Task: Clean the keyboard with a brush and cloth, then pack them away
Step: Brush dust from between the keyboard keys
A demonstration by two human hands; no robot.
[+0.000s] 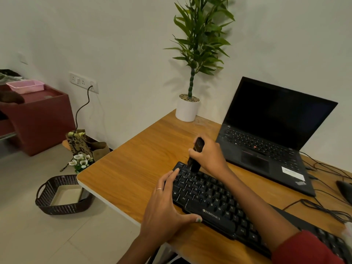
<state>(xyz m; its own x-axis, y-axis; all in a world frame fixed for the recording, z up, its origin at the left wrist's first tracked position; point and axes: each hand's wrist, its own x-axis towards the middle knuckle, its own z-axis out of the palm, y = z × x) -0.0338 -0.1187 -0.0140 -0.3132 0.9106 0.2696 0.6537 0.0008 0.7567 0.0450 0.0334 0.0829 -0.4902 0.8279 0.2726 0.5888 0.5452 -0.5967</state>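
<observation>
a: where's the black zebronics-branded plastic keyboard [215,202]?
b: lying diagonally on the wood-grain desk [133,168], near its front-left edge. its right end runs under the right forearm and out toward the bottom right corner.

a: right hand [209,155]?
b: clenched around a short black brush [196,155], held roughly upright, a bit tilted. bristle end is down on the keyboard's top-left key rows. red sleeve [308,248] on that arm.

a: left hand [167,206]?
b: not gripping anything. spread flat, fingers over the keyboard's left edge, thumb resting on its front lip just beside the logo. thin ring on one finger.

a: cloth?
b: there's a pale blurred bit at the far right edge, can't tell what it is.

a: rest of the desk?
b: open black laptop [266,141] with a dark screen, behind the keyboard on the right. white pot holding a tall green leafy plant [190,82] at the back corner against the wall. black cables [323,204] trailing on the right side.

a: floor?
b: dark brown woven basket [62,204] with handles, just left of the desk's corner.
</observation>
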